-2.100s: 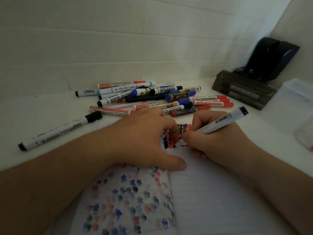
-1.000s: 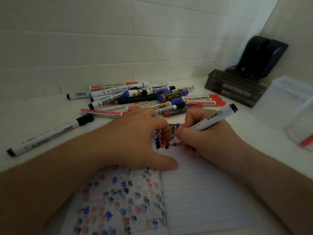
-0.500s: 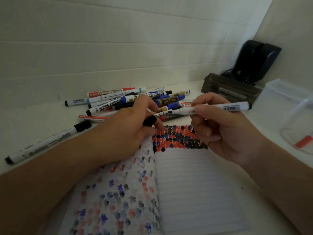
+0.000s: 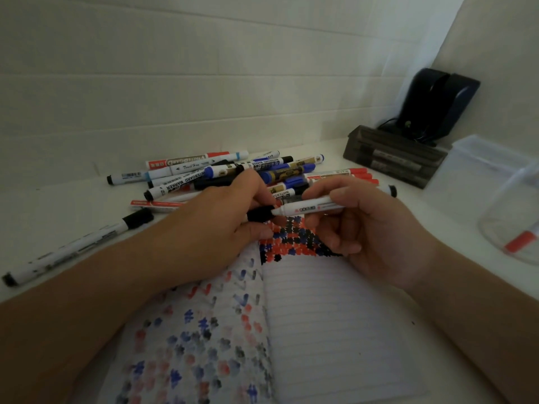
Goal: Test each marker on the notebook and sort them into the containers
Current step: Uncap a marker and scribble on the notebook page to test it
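Right hand (image 4: 367,228) grips a white marker (image 4: 309,209) level over the notebook (image 4: 335,330) | left hand (image 4: 215,228) pinches its black cap (image 4: 259,214) at the tip, apparently to recap after testing | unsorted markers (image 4: 233,173) heaped on the bench (image 4: 58,205) behind | clear containers (image 4: 481,182) stand right, one red marker (image 4: 522,241) inside.

A white table (image 4: 58,205) set against a white wall. An open notebook (image 4: 335,330) lies near the front, its pages dotted with red, blue and black marks. A pile of markers (image 4: 233,173) lies beyond it, one black-capped marker (image 4: 75,249) apart at left. Far right sit a dark box (image 4: 393,158) and clear containers (image 4: 495,193).
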`<move>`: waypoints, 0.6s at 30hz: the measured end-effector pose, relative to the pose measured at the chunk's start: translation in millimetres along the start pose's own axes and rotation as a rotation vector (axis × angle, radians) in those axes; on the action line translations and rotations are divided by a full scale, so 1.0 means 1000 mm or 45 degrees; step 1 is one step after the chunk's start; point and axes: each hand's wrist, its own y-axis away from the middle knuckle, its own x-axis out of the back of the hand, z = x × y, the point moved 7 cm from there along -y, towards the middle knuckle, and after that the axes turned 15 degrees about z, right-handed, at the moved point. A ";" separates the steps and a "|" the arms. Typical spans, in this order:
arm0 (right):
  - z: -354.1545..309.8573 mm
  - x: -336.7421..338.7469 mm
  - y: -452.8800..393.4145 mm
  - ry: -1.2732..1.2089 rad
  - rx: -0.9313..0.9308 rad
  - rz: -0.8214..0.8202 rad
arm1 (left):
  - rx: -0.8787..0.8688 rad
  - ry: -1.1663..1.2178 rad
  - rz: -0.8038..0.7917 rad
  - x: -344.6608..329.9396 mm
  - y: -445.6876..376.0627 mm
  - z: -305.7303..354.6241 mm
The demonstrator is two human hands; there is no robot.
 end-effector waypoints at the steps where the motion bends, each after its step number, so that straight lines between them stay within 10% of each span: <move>1: -0.001 -0.001 0.000 0.015 0.011 0.006 | -0.008 0.001 0.015 0.000 0.000 -0.001; 8: -0.019 0.002 0.006 0.103 0.251 0.032 | 0.179 0.561 0.122 0.007 -0.003 -0.007; 18: -0.013 -0.007 0.007 -0.120 0.106 0.078 | -0.042 0.352 0.248 0.008 -0.001 0.015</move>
